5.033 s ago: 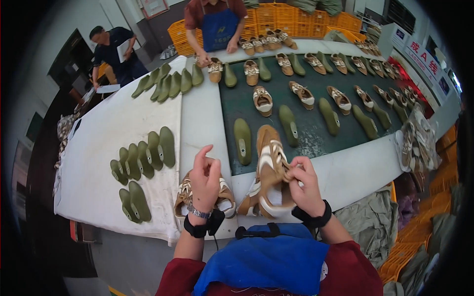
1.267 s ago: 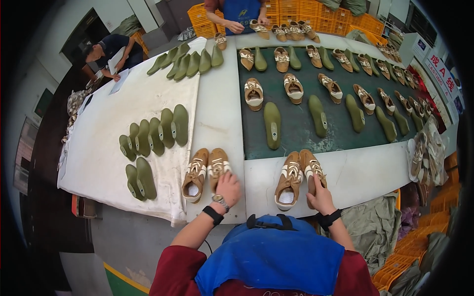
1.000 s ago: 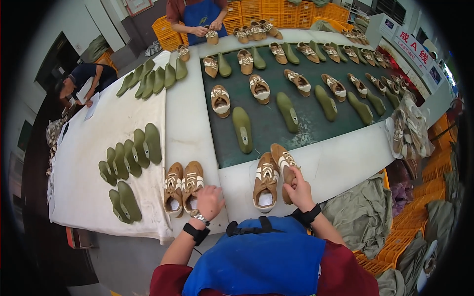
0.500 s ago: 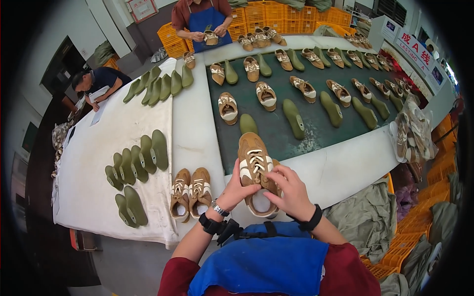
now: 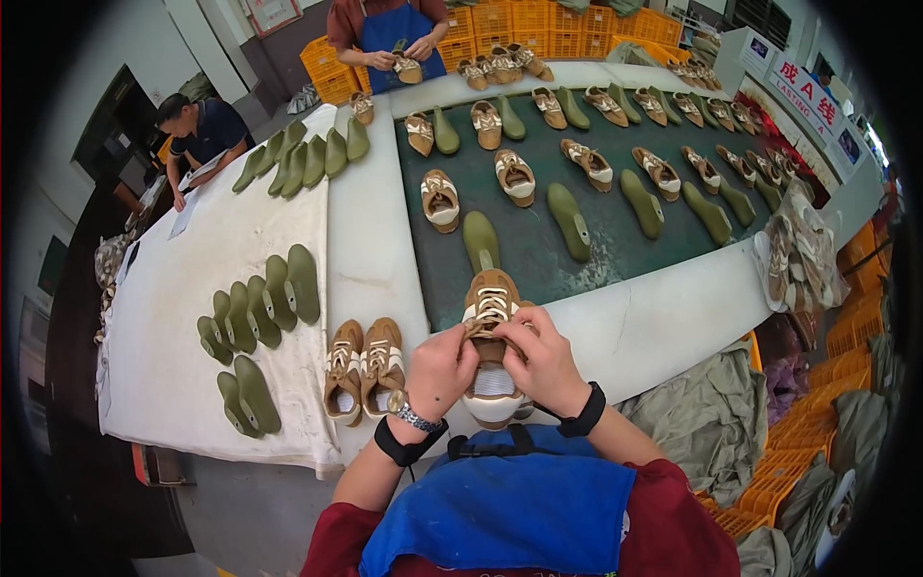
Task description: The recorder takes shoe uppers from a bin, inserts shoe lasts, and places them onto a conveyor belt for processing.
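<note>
A brown and white sneaker (image 5: 494, 288) lies in front of me at the edge of the worktop, toe pointing away and opening toward me. My left hand (image 5: 444, 369) is closed at the shoe's left side, thumb and finger pinching the cream shoelace by the top of the tongue. From the right, my right hand (image 5: 544, 362) pinches the lace at the same spot. Part of another shoe shows behind it, mostly hidden. Just beyond the toe, a green shoe last (image 5: 481, 242) rests on the dark green belt (image 5: 524, 252). A finished-looking pair of sneakers (image 5: 364, 369) stands left of my hands.
Several green lasts (image 5: 258, 306) lie on the white cloth (image 5: 163, 317) at left. Rows of sneakers (image 5: 515, 178) and lasts cover the belt. Across it, a co-worker in a blue apron (image 5: 402, 38) holds a shoe; another person (image 5: 207, 135) leans over papers. Orange crates (image 5: 769, 481) stand at right.
The shoe has gone down from my raised hands to the worktop edge. My left hand has shifted from gripping its side to the laces, beside my right hand. The person at left has straightened somewhat.
</note>
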